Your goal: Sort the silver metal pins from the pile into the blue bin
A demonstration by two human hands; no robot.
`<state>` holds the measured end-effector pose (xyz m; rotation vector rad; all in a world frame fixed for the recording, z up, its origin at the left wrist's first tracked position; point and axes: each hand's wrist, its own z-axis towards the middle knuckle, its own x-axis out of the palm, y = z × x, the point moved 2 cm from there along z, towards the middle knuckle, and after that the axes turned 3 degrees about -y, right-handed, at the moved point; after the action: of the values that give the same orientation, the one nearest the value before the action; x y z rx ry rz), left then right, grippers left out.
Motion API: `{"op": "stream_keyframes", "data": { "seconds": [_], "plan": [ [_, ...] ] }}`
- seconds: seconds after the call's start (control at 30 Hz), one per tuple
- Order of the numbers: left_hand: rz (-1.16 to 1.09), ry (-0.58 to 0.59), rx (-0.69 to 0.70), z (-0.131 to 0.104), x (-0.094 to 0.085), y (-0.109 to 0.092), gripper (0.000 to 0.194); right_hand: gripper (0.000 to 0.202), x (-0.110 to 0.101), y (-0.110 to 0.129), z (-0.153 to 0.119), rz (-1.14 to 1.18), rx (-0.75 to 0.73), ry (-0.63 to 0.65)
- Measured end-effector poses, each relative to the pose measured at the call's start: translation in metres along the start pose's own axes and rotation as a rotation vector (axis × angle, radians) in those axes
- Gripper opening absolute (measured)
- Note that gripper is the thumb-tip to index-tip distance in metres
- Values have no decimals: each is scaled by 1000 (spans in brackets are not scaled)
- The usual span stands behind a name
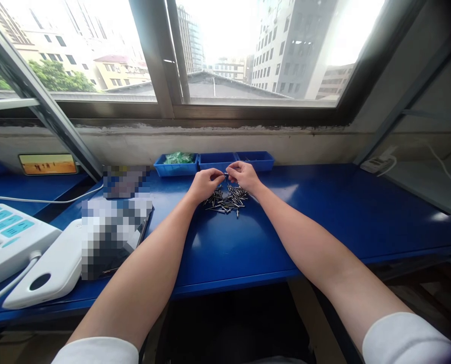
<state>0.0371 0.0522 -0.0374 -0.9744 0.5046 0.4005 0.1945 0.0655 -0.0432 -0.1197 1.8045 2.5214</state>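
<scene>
My left hand (204, 184) and my right hand (245, 176) meet fingertip to fingertip above the blue table. Both are closed in a pinch around a small dark metal piece (226, 175), whose exact kind is too small to make out. Right below them lies a loose pile of slim metal pins (227, 201), silvery and dark, pointing every way; part of the pile is hidden by my left hand. Just behind my fingers stands a blue middle bin (213, 161), partly covered by them.
A left bin (176, 168) holds a green plastic bag (179, 157); a right bin (261, 161) stands at the other end. To the left are a power strip (15, 237), a white device (47, 270) and a phone (48, 164). The window wall closes off the back.
</scene>
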Motion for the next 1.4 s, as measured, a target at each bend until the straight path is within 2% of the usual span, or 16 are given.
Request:
{"op": "stream_keyframes", "data": {
  "seconds": [0.1, 0.27, 0.47, 0.63, 0.73, 0.83, 0.93, 1.0, 1.13, 1.2, 1.33, 1.4],
  "plan": [
    [-14, -18, 12, 0, 0, -1, 32, 35, 1, -1, 0, -7, -1, 16],
    [21, -22, 48, 0, 0, -2, 26, 41, 2, -2, 1, -28, -31, 28],
    [105, -123, -12, 1, -5, -3, 22, 41, -1, 3, -1, 2, -66, -9],
    [118, -139, -50, 3, -4, 0, 23, 35, -5, 4, 1, 6, -57, -19],
    [128, -172, -98, 4, -4, 5, 25, 32, -14, 3, 5, -151, -86, -145],
    [179, -204, -147, 6, -7, 11, 27, 36, -27, 3, 6, -532, -141, -292],
    [225, -211, -167, 8, -9, 17, 27, 46, -37, 1, 5, -906, -124, -333],
    [248, -200, -167, 8, -9, 19, 28, 52, -41, -4, 5, -1032, -72, -316],
    [292, -158, -158, 9, -6, 21, 28, 62, -48, -14, 10, -1140, 34, -274],
    [315, -133, -158, 9, -5, 21, 29, 65, -48, -17, 11, -1156, 39, -273],
    [381, -69, -170, 8, -4, 22, 29, 57, -40, -14, 10, -1122, -88, -289],
    [417, -33, -173, 8, -4, 23, 28, 46, -31, -10, 7, -1083, -182, -232]
  ]
}}
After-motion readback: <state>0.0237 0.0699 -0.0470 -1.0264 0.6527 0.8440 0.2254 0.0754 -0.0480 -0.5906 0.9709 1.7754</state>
